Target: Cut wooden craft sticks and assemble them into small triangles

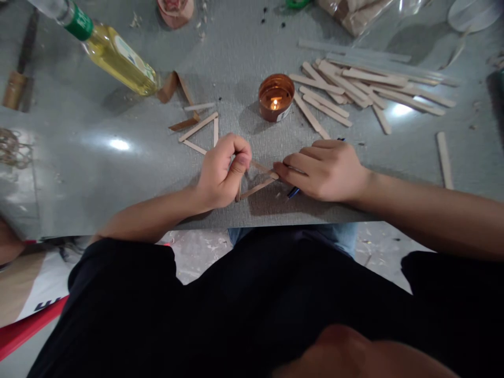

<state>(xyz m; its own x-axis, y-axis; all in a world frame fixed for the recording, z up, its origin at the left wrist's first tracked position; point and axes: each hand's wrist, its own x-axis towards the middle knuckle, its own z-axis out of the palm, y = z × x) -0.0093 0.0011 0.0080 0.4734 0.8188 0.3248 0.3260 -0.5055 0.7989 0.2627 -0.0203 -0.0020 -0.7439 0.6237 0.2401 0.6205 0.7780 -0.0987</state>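
Note:
My left hand (225, 170) is closed, thumb against curled fingers, gripping one corner of a small triangle of wooden craft sticks (258, 188). At the triangle's right corner, the fingertips of my right hand (325, 169) press together on the stick ends. A dark blue pen-like object (293, 192) pokes out beneath my right hand; most of it is hidden. Just beyond my left hand lies another craft-stick triangle (199, 127), flat on the table. A lit candle in a copper-coloured tin (276, 98) stands past both hands.
Loose craft sticks (346, 84) are heaped at the right, with clear glue sticks (354, 51) behind them. One single stick (444, 159) lies farther right. A bottle of yellow liquid (118, 55) and a brown strip (179, 94) are at the left. A wooden-handled tool (16, 89) sits far left.

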